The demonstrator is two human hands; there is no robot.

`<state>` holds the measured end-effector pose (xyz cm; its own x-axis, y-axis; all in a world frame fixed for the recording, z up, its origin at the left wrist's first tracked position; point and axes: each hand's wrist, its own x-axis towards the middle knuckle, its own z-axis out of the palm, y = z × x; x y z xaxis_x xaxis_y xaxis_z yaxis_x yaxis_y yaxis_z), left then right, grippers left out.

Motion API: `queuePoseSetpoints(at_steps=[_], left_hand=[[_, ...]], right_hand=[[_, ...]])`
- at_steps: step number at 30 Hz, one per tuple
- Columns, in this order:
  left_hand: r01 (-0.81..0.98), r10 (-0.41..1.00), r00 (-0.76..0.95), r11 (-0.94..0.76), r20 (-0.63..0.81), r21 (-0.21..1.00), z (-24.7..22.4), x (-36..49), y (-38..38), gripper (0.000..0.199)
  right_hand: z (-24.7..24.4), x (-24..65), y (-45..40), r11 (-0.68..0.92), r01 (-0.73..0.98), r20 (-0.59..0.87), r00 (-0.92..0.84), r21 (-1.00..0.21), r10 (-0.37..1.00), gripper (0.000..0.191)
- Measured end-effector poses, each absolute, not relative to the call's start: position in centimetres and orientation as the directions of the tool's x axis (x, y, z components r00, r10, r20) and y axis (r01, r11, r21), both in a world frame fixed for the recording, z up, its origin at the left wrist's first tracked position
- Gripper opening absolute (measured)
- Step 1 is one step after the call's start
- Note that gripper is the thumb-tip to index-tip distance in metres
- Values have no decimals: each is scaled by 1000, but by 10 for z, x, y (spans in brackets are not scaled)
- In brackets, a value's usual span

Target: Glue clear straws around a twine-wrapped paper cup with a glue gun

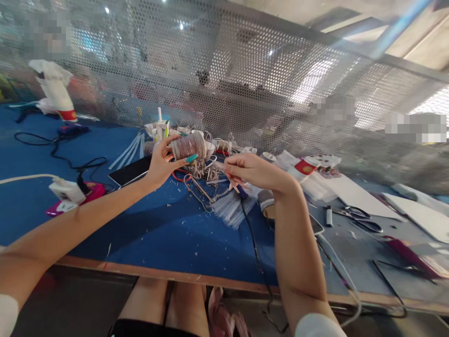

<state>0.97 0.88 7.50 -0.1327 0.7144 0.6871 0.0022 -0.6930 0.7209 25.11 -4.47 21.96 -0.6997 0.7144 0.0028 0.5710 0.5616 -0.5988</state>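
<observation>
Wrapped around a spool of greyish-pink cord (189, 146) is my left hand (167, 161), holding it on its side above the table. To its right, my right hand (242, 169) is closed in a pinch near the spool; a thin pale strand seems to run from its fingers toward the spool, too small to make out surely. Under and between the hands lies a tangle of beige cord (206, 173). A bundle of clear thin strips (233, 208) rests on the blue table (154, 234) just below my right hand.
A black phone (131, 171) and white strips (129, 150) lie left. Farther left is a power strip (93, 191) with cables. Scissors (358, 214), a lighter (329, 216), and white boards (361, 196) lie right. A perforated metal screen (224, 70) stands behind the table.
</observation>
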Motion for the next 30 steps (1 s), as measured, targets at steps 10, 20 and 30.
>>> queuePoseSetpoints(at_steps=[10, 20, 30], left_hand=[[70, 819, 31, -574, 574, 816, 77, 18, -10, 71], [68, 749, 244, -646, 616, 760, 78, 24, -23, 67], [-7, 732, 317, -634, 603, 773, 76, 26, -30, 65]], right_hand=[[220, 252, -46, 679, 500, 188, -714, -538, 674, 44], [218, 259, -38, 693, 524, 132, -743, -495, 656, 41], [221, 263, -36, 696, 536, 105, -752, -479, 651, 48]])
